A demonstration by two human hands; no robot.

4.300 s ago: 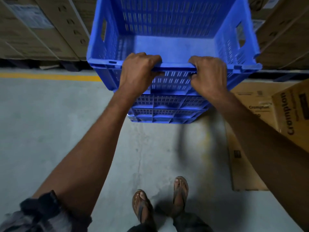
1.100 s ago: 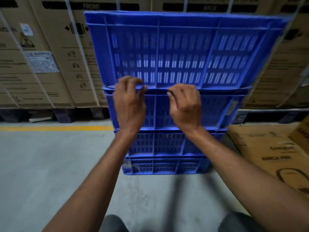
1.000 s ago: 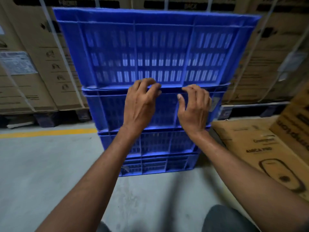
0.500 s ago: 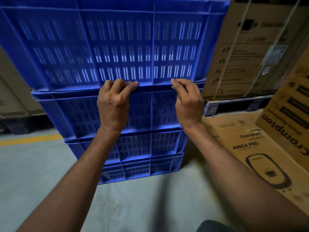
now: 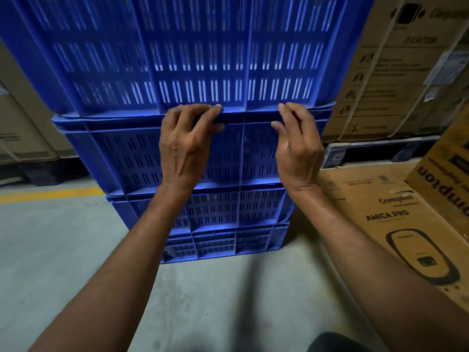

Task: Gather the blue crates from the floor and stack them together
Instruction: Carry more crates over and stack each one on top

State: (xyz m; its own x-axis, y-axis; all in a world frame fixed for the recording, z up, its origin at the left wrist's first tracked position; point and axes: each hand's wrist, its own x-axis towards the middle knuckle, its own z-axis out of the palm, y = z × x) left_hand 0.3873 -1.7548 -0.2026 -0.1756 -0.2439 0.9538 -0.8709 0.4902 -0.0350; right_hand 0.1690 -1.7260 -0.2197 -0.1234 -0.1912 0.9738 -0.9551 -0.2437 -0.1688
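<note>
- Floor (image 5: 63, 250): grey concrete with a yellow line at the left edge; it carries the stack.
- Crate stack (image 5: 203, 207): four blue slotted crates nested one upon another, standing upright on the floor, long axis running left to right, long side facing the camera.
- Top crate (image 5: 177, 54): seated in the second crate (image 5: 121, 153); upper edge is out of view.
- Cardboard boxes (image 5: 396, 219): printed cartons lying just beside the stack on the right; strapped cartons stand behind it.
- Left hand (image 5: 186, 146): fingers curled, tips hooked on the second crate's rim.
- Right hand (image 5: 298, 146): fingers loosely bent and parted, tips at the same rim; firm contact cannot be told.
</note>
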